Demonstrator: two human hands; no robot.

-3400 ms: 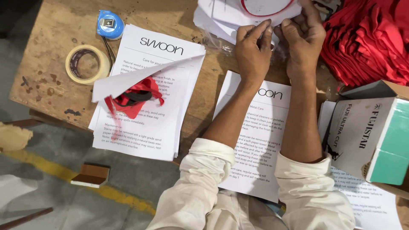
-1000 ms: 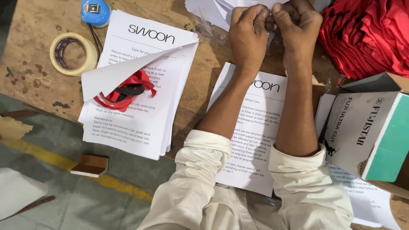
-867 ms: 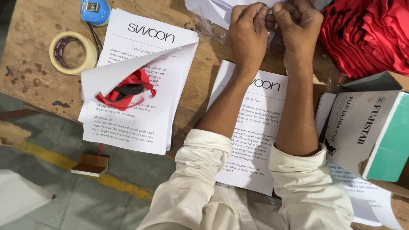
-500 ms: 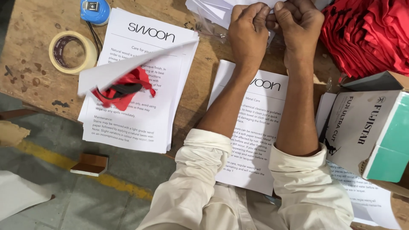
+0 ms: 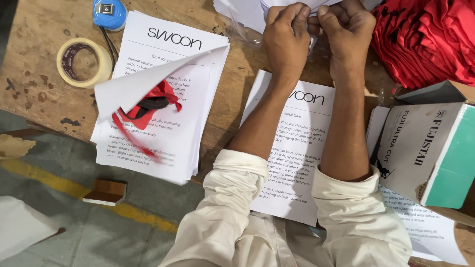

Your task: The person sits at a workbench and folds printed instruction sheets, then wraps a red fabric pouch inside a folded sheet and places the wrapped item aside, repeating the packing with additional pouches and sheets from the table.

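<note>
A worn wooden table is seen from above, with grey floor at the near left. At the far right a heap of red cloth is piled on it. Just near of this heap an open cardboard box with a teal side is lying on its side; what is inside cannot be told.

At the left a stack of printed sheets is placed, its top sheet curled up, and a red and black scrap of cloth is lying under the curl. A second printed sheet is spread at the centre, partly covered by the two forearms in rolled cream sleeves.

At the far edge a pile of white papers is found. The left hand and the right hand are held close together there, both with fingers curled shut, and the edge of a white paper is pinched between them.

A roll of tape is lying at the far left, a blue tape measure just beyond it. A small wooden block is seen on the floor.
</note>
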